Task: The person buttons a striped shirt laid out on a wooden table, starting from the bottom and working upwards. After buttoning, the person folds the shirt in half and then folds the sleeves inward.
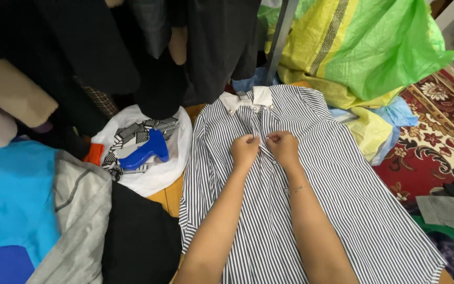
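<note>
A black-and-white striped shirt (342, 189) with a white collar lies flat in front of me, collar away from me. My left hand (244, 149) and my right hand (284, 148) sit side by side on its chest, a little below the collar. Both hands pinch the shirt's front placket between fingers and thumb, the left on the left edge, the right on the right edge. A thin bracelet circles my right wrist.
A blue plastic tagging gun (145, 150) rests on a white bag (158, 173) to the left. Dark garments (132, 47) hang above. Blue and grey clothes (38, 210) pile at left. Yellow-green sacks (363, 47) stand at back right; a red patterned carpet (437, 152) lies right.
</note>
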